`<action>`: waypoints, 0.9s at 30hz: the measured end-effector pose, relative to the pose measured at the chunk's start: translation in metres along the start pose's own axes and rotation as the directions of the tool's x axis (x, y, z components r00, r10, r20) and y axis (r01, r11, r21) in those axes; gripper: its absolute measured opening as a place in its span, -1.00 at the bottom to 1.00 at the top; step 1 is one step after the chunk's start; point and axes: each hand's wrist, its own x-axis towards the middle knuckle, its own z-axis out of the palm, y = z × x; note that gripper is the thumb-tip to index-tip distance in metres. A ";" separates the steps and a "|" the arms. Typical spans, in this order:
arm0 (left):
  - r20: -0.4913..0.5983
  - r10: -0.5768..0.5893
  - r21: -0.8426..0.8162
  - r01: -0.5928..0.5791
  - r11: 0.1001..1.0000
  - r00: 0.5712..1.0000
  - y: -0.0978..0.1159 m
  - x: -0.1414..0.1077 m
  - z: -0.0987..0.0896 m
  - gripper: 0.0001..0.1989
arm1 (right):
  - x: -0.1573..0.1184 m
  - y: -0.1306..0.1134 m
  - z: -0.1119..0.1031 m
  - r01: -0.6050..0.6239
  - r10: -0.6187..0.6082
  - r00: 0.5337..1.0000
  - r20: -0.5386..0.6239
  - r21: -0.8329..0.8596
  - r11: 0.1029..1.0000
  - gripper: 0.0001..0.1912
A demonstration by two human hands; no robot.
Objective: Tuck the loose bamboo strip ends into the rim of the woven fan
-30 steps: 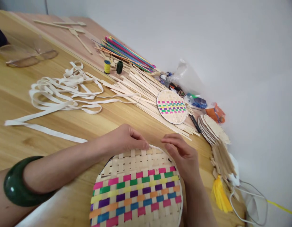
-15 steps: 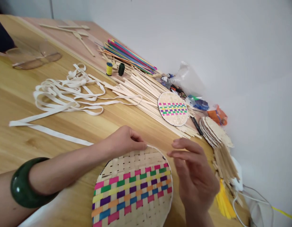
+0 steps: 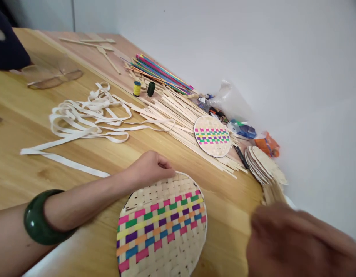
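Observation:
A round woven fan panel [image 3: 163, 227] with pink, green, yellow, purple, orange and blue strips is tilted up at the lower middle, white tape along its edge. My left hand [image 3: 151, 169], below a dark green bangle [image 3: 40, 219] on the wrist, pinches its top edge. At the lower right, apart from the panel, my right hand [image 3: 299, 242] is smeared by motion; its fingers are not clear. White tape [image 3: 76, 165] runs from behind my left forearm to a loose heap on the table.
Behind lie pale bamboo strips [image 3: 178, 115], coloured strips [image 3: 163, 73], a yellow spool [image 3: 137, 89], a dark spool [image 3: 151, 89] and a smaller woven disc [image 3: 211, 136]. Glasses [image 3: 55, 79] rest at the left, stacked fans [image 3: 264, 165] at the right, near a white wall.
My right hand has moved away from the panel's edge, to the right and down. My left hand keeps its pinch on the panel. The view has shifted slightly.

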 end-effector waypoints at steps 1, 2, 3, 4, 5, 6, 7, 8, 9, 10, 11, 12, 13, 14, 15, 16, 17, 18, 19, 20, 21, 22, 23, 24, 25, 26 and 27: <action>0.013 0.005 -0.007 -0.005 1.000 1.000 -0.001 0.000 0.000 -0.82 | 0.001 0.005 0.012 -0.006 0.005 1.000 -0.018 -0.022 1.000 -0.81; 0.029 0.013 -0.017 -0.013 1.000 0.999 -0.001 0.000 0.001 -0.82 | 0.002 0.010 0.025 -0.017 0.015 1.000 -0.025 -0.073 0.997 -0.81; 0.043 0.023 -0.028 -0.022 0.999 0.999 -0.001 0.000 0.001 -0.81 | 0.002 0.016 0.038 -0.012 0.018 0.998 0.052 -0.113 0.994 -0.81; 0.051 0.035 -0.037 -0.033 0.999 0.998 -0.002 0.000 0.002 -0.81 | 0.003 0.021 0.048 0.020 -0.006 0.995 0.101 -0.138 0.990 -0.80; 0.053 0.046 -0.041 -0.044 0.998 0.997 -0.002 0.000 0.002 -0.81 | 0.002 0.026 0.057 0.049 -0.025 0.991 0.129 -0.188 0.981 -0.80; 0.051 0.057 -0.042 -0.055 0.998 0.997 -0.002 0.000 0.003 -0.80 | 0.002 0.029 0.062 0.089 -0.054 0.986 0.160 -0.221 0.971 -0.80; 0.048 0.065 -0.041 -0.063 0.997 0.997 -0.001 0.000 0.003 -0.81 | 0.002 0.032 0.066 0.125 -0.082 0.980 0.180 -0.245 0.962 -0.81; 0.046 0.070 -0.040 -0.068 0.997 0.996 -0.001 0.000 0.003 -0.81 | 0.001 0.034 0.068 0.154 -0.104 0.975 0.198 -0.260 0.953 -0.81; 0.046 0.072 -0.039 -0.071 0.997 0.996 0.000 -0.001 0.003 -0.81 | 0.001 0.034 0.068 0.176 -0.120 0.969 0.214 -0.263 0.949 -0.82; 0.049 0.073 -0.039 -0.071 0.997 0.996 0.001 -0.001 0.003 -0.82 | 0.001 0.034 0.068 0.187 -0.128 0.965 0.227 -0.260 0.947 -0.82; 0.051 0.072 -0.042 -0.070 0.997 0.996 0.002 -0.001 0.003 -0.82 | 0.001 0.034 0.067 0.194 -0.134 0.963 0.235 -0.257 0.947 -0.82; 0.051 0.070 -0.044 -0.068 0.997 0.996 0.002 -0.002 0.003 -0.82 | 0.001 0.034 0.067 0.196 -0.135 0.962 0.238 -0.257 0.946 -0.82; 0.049 0.068 -0.045 -0.066 0.997 0.996 0.003 -0.002 0.003 -0.82 | 0.001 0.034 0.067 0.196 -0.134 0.962 0.238 -0.258 0.946 -0.82; 0.049 0.065 -0.046 -0.063 0.997 0.997 0.003 -0.003 0.003 -0.82 | 0.001 0.034 0.067 0.197 -0.135 0.961 0.239 -0.258 0.946 -0.82; 0.048 0.063 -0.047 -0.061 0.997 0.997 0.003 -0.003 0.003 -0.83 | 0.001 0.034 0.067 0.200 -0.137 0.960 0.243 -0.257 0.945 -0.82; 0.048 0.062 -0.045 -0.060 0.997 0.997 0.003 -0.004 0.003 -0.83 | 0.001 0.034 0.068 0.201 -0.136 0.959 0.247 -0.257 0.945 -0.82; 0.047 0.062 -0.041 -0.060 0.997 0.997 0.003 -0.004 0.003 -0.83 | 0.001 0.035 0.068 0.199 -0.134 0.959 0.251 -0.257 0.946 -0.82; 0.048 0.063 -0.039 -0.061 0.997 0.997 0.003 -0.004 0.003 -0.83 | 0.001 0.035 0.068 0.197 -0.131 0.958 0.254 -0.255 0.947 -0.82; 0.049 0.064 -0.039 -0.062 0.997 0.997 0.003 -0.004 0.003 -0.83 | 0.001 0.035 0.068 0.194 -0.128 0.959 0.254 -0.253 0.948 -0.82; 0.048 0.065 -0.039 -0.063 0.997 0.997 0.003 -0.003 0.003 -0.83 | 0.000 0.035 0.068 0.188 -0.124 0.960 0.252 -0.251 0.950 -0.82; 0.047 0.064 -0.038 -0.062 0.997 0.997 0.003 -0.003 0.003 -0.82 | 0.000 0.035 0.068 0.180 -0.117 0.961 0.250 -0.247 0.952 -0.82; 0.047 0.063 -0.038 -0.061 0.997 0.997 0.003 -0.003 0.003 -0.82 | 0.000 0.035 0.068 0.176 -0.113 0.962 0.250 -0.243 0.954 -0.82; 0.046 0.063 -0.036 -0.062 0.997 0.997 0.003 -0.003 0.003 -0.82 | 0.000 0.035 0.068 0.174 -0.112 0.962 0.250 -0.240 0.955 -0.82; 0.045 0.065 -0.034 -0.063 0.997 0.997 0.003 -0.003 0.003 -0.82 | -0.001 0.035 0.068 0.173 -0.112 0.962 0.251 -0.238 0.956 -0.82; 0.044 0.067 -0.031 -0.065 0.997 0.997 0.003 -0.003 0.003 -0.82 | -0.001 0.035 0.068 0.176 -0.114 0.961 0.252 -0.238 0.955 -0.82; 0.042 0.069 -0.028 -0.067 0.997 0.997 0.003 -0.003 0.003 -0.82 | -0.001 0.035 0.068 0.183 -0.121 0.960 0.252 -0.240 0.953 -0.82; 0.039 0.070 -0.024 -0.069 0.997 0.997 0.003 -0.004 0.003 -0.82 | -0.001 0.035 0.069 0.193 -0.130 0.959 0.251 -0.245 0.950 -0.82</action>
